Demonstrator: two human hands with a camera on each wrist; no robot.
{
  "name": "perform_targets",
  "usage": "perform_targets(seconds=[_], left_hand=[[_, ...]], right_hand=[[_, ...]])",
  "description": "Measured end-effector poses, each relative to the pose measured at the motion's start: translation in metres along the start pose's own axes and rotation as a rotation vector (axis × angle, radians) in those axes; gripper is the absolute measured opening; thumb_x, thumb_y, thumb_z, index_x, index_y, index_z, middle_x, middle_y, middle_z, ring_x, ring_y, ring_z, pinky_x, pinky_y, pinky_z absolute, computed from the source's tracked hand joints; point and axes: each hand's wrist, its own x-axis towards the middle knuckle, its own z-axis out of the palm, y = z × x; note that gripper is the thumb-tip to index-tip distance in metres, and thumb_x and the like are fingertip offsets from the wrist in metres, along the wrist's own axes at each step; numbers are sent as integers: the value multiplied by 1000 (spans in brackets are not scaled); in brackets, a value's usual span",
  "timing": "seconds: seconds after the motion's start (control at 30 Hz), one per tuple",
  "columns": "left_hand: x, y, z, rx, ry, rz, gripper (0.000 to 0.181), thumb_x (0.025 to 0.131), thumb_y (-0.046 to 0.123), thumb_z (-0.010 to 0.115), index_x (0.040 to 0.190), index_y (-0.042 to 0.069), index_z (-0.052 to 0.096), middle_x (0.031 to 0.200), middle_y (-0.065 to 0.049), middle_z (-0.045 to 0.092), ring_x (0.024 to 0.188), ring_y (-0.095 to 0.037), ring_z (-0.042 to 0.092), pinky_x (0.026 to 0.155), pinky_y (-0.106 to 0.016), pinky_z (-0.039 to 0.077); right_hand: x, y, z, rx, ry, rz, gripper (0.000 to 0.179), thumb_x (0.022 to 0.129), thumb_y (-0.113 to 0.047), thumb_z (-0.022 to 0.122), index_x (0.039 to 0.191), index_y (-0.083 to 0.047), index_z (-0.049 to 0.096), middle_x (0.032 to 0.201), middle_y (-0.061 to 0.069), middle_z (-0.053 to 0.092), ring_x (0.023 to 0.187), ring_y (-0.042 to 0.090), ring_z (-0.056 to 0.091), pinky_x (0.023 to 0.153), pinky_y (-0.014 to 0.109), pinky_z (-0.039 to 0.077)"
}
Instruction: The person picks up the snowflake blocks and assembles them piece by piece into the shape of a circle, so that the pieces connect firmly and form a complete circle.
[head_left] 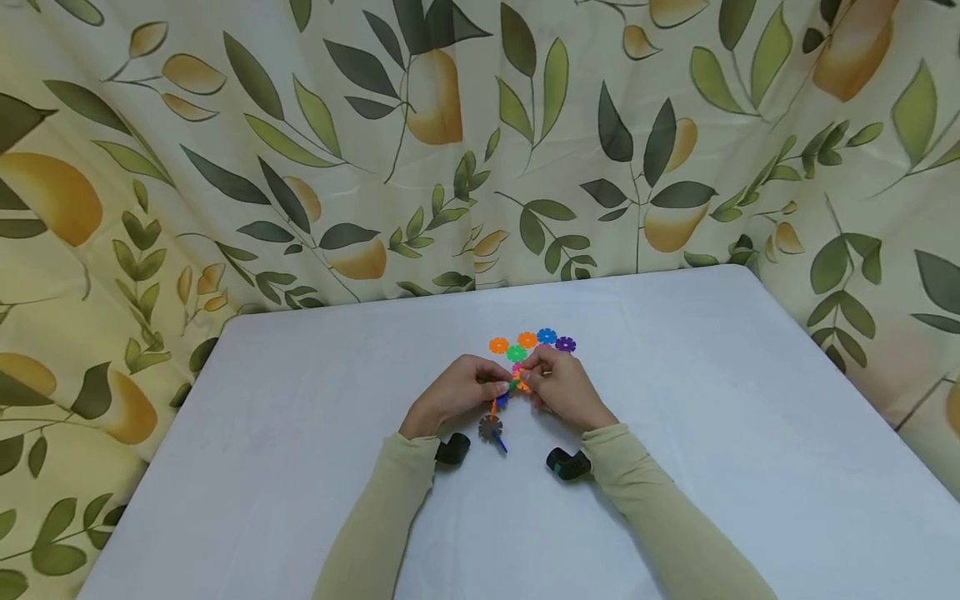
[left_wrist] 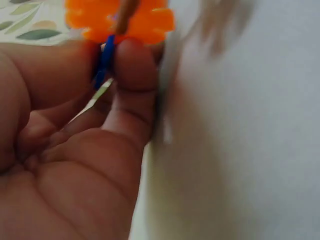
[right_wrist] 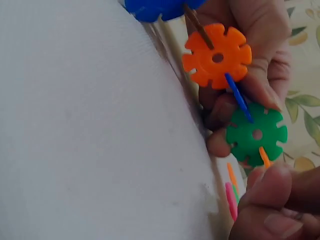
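Observation:
In the head view both hands meet over a chain of slotted plastic discs. My left hand [head_left: 461, 390] pinches the chain near a blue disc [right_wrist: 239, 97], which the right wrist view shows edge-on between an orange disc [right_wrist: 200, 65] and a green disc [right_wrist: 242, 140]. Thumb and fingertip of my right hand [head_left: 561, 385] pinch another orange disc [right_wrist: 265, 157], edge-on at the green one's lower rim and mostly covered by the fingers. Towards the person the chain hangs down to a brown disc [head_left: 489, 428] and a second blue disc [head_left: 500, 442].
Just beyond the hands lie several loose discs on the white table [head_left: 300, 467], among them an orange disc [head_left: 498, 345], a light green disc [head_left: 516, 354] and a purple disc [head_left: 566, 344]. A leaf-patterned curtain [head_left: 465, 208] stands behind the table.

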Motion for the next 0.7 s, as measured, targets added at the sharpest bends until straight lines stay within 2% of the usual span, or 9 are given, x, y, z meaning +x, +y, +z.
perform_targets(seconds=[0.27, 0.37, 0.47, 0.57, 0.7], left_hand=[[-4, -1, -13, -128, -112, -16, 27, 107, 18, 68, 128, 2, 73, 110, -6, 70, 90, -20, 62, 82, -30, 54], [-5, -2, -16, -152, -121, 7, 28, 109, 22, 66, 128, 2, 72, 106, -5, 68, 87, -18, 58, 77, -28, 49], [-6, -4, -16, -163, -114, 25, 23, 109, 18, 65, 123, 1, 72, 102, -3, 66, 86, -16, 55, 75, -28, 46], [-6, -5, -16, -156, -101, 26, 17, 107, 14, 65, 115, 1, 72, 98, -2, 67, 82, -16, 55, 73, -27, 46], [-7, -6, -17, -133, -76, 12, 15, 106, 15, 66, 112, 3, 73, 98, -2, 69, 79, -16, 56, 71, -27, 46]], right_hand=[[0, 1, 1, -2, 6, -89, 9, 103, -4, 71, 109, 1, 75, 66, 8, 60, 52, 18, 51, 48, 25, 42], [1, 1, 3, 5, 6, -104, 13, 103, -7, 72, 112, 1, 77, 67, 8, 62, 52, 18, 52, 49, 26, 44], [1, -2, 5, -2, -1, -114, 16, 104, -7, 71, 116, 3, 77, 70, 9, 64, 55, 20, 55, 51, 27, 46], [2, -4, 4, -39, 22, -142, 18, 105, -6, 68, 118, 5, 76, 79, 10, 68, 63, 23, 61, 58, 28, 52], [4, -7, -5, -122, 97, -193, 20, 105, -5, 67, 119, 6, 75, 99, 12, 75, 86, 26, 68, 78, 36, 57]])
